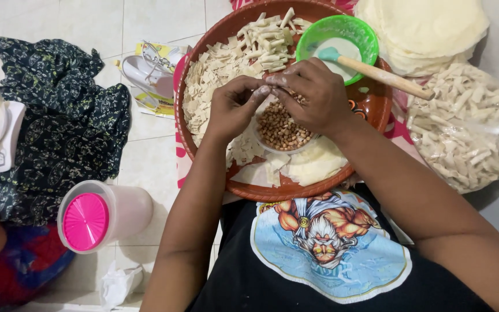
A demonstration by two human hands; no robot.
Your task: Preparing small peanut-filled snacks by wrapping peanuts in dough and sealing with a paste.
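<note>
Both your left hand (233,107) and right hand (313,95) pinched shut on one small wrapper piece (268,91) above the peanut bowl (281,130); some finished rolls (270,43) were stacked on the tray (371,104), many cut wrappers (215,75) remained.

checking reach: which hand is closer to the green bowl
Right. The right hand sits just below the green bowl; the left hand is further left, over the tray.
</note>
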